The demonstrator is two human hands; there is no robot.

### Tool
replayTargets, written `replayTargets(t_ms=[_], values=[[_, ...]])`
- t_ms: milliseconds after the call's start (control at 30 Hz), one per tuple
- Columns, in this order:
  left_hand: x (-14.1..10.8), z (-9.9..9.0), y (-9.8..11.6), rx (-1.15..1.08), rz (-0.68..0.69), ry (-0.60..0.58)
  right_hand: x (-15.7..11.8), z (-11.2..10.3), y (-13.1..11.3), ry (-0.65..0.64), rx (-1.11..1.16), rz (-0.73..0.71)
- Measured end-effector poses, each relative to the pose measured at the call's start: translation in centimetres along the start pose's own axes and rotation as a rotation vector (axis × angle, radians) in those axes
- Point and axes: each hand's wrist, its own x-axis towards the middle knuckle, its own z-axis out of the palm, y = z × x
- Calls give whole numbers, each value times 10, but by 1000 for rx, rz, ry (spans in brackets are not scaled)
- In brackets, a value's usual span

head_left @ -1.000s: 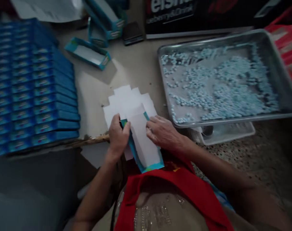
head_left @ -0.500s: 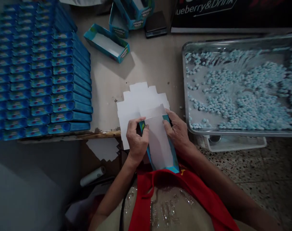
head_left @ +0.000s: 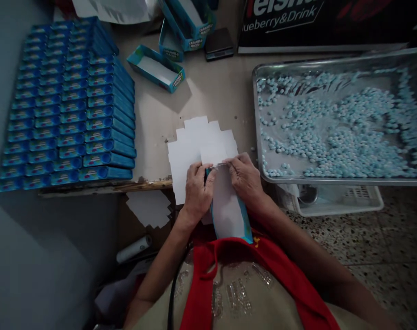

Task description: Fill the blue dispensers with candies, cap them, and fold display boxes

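Left grip [head_left: 198,185] and right grip [head_left: 245,179] are both clamped on the box [head_left: 230,208] — your left thumb and forefinger pinch its far left corner, your right thumb and fingers its far right one. So the box lies on your own side of both grips: its long axis runs from your fingertips back toward the apron [head_left: 203,275], slanting a little to your right at the near end, hollow side up. Neither grip is nearer to it; they flank the far end, almost level with each other. Past that pinched end a white flap [head_left: 213,153] points away from you, above the sheets [head_left: 184,169]; whether it touches them, you cannot tell from this angle. The sheets lie at the front edge of the tabletop [head_left: 215,98] and overhang it — while the box's near end is out past that edge, by the apron. To the right, the tray [head_left: 258,114] juts over the same edge, near your right grip.
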Motion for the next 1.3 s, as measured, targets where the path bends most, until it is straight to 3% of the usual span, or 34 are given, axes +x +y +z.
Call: replayTargets(t_ms=[200,333,433,500,600,667,733,867,1000,1167,1300], values=[[-2,19,-17,-176,21,213,4,0,-3,47,-75,-124],[-3,23,-20,-246,20,356,4,1,-1,94,21,-30],[0,14,-10,-205,94,320,4,-3,1,79,86,40],[5,7,-2,-208,98,318,5,-9,2,40,101,8],[11,-3,2,-235,-51,273,9,-25,7,-65,139,-111],[13,-8,-2,-268,-136,174,15,-38,11,-161,199,-193],[17,-14,-7,-256,-137,58,26,-49,13,-253,221,-232],[39,-25,-8,89,-21,-160,56,-56,4,-362,-17,-237],[67,-30,-2,421,61,-301,79,-50,-15,-458,-308,-426],[62,-25,-9,453,167,-304,83,-39,-29,-510,-454,-507],[60,-16,-18,381,91,-182,87,-32,-29,-527,-511,-583]])
